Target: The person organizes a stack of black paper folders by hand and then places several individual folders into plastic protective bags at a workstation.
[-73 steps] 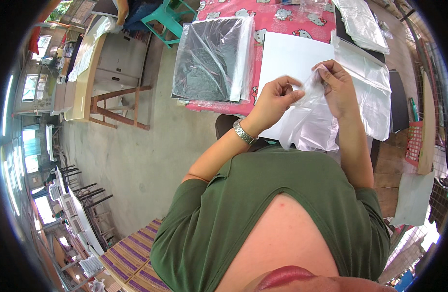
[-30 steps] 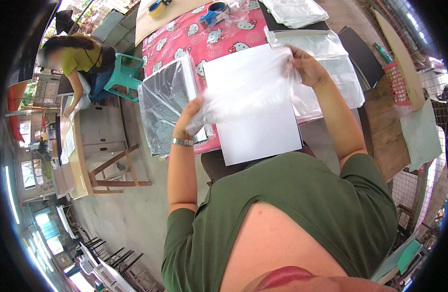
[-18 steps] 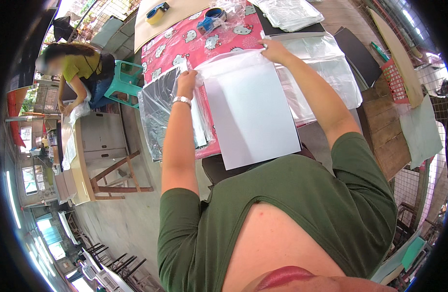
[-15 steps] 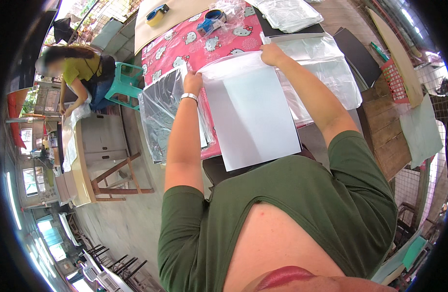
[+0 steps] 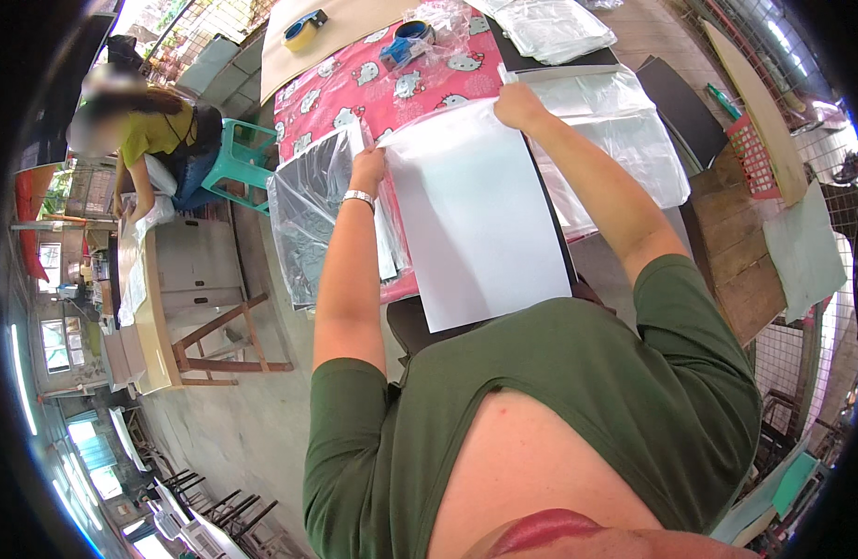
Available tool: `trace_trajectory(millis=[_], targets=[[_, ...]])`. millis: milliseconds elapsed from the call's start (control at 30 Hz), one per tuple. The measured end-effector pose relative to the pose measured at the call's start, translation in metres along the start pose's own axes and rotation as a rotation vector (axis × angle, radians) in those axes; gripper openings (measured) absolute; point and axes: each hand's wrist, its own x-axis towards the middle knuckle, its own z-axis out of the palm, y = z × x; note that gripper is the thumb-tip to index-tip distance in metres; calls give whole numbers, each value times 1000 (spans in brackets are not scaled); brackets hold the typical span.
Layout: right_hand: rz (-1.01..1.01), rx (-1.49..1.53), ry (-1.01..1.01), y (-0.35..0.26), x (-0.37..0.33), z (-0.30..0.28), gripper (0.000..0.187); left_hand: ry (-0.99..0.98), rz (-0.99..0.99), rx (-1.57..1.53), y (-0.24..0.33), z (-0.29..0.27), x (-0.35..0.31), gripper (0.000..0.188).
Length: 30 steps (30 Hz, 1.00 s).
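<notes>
A large white board (image 5: 490, 219) lies lengthwise in front of my chest, its near edge close to my shirt. Thin clear plastic, apparently a bag (image 5: 438, 131), spans the board's far end. The plastic's left corner is pinched in my closed left hand (image 5: 368, 166). At its far right corner my right hand (image 5: 517, 105) is also closed, the fingertips partly hidden. How far the plastic reaches over the board I cannot tell. Beside my left hand lie dark boards in clear plastic (image 5: 310, 210). A stack of clear plastic bags (image 5: 625, 140) lies right of my right hand.
A pink patterned cloth (image 5: 354, 88) covers the table, with a blue tape dispenser (image 5: 408, 45) and a yellow tape roll (image 5: 303, 33) farther back. More plastic bags (image 5: 552, 28) lie behind. Black boards (image 5: 685, 112) and a red basket (image 5: 753, 156) stand right. A co-worker (image 5: 159, 130) works at another table, left.
Both hands have shifted slightly, still gripping the plastic. The film at the board's far end looks flatter, and the bright band on the board has spread. The co-worker's head has moved a little.
</notes>
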Motion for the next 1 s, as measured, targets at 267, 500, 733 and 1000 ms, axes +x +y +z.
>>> trace_trajectory(millis=[267, 500, 733, 1000], targets=[[188, 902, -389, -45, 1, -138, 26, -61, 108, -182, 96, -90, -52, 18], [-135, 1411, -617, -66, -115, -219, 34, -750, 126, -599, 97, -166, -138, 15], [174, 1780, -634, -26, -168, -136, 34, -607, -225, -482, 32, -118, -178, 27], [555, 1678, -635, 45, -242, -44, 31, -480, -576, -683, -91, -67, -209, 8]])
